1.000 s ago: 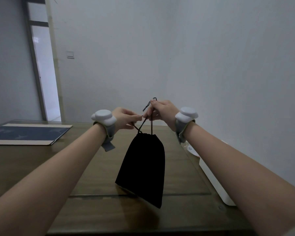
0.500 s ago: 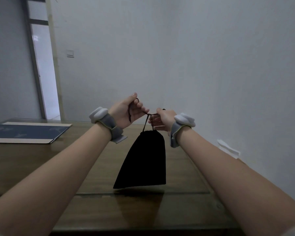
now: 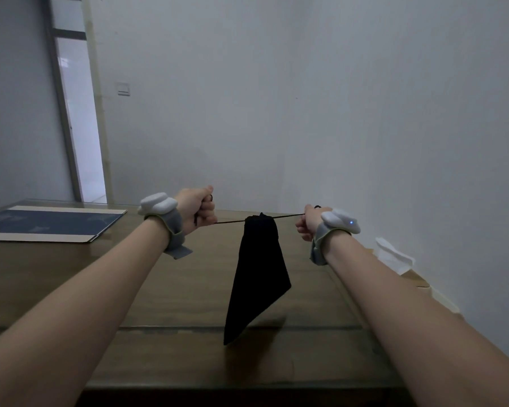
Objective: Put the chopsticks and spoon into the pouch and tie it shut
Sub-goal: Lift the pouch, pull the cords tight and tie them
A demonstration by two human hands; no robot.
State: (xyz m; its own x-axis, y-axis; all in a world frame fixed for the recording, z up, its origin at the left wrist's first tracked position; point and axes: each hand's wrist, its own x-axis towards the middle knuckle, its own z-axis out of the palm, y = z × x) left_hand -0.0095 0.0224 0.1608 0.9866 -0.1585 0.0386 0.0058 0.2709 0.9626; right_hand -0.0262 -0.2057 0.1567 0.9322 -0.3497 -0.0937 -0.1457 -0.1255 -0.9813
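A black fabric pouch (image 3: pixel 257 277) hangs in the air above the wooden table (image 3: pixel 174 289), its mouth gathered tight at the top. A thin black drawstring (image 3: pixel 231 221) runs out taut and almost level to both sides. My left hand (image 3: pixel 196 210) is fisted on the left end of the cord. On the other side my right hand (image 3: pixel 307 223) grips the right end. The hands are wide apart with the pouch between them. Chopsticks and spoon are not visible.
A blue and white board (image 3: pixel 50 224) lies flat at the table's far left. White paper and a white object (image 3: pixel 394 257) sit off the table's right edge by the wall. A doorway (image 3: pixel 80 127) is at the back left.
My hands have pulled apart sideways, drawing the cord out taut and level. The pouch's mouth has cinched and the pouch has swung so its lower corner points down.
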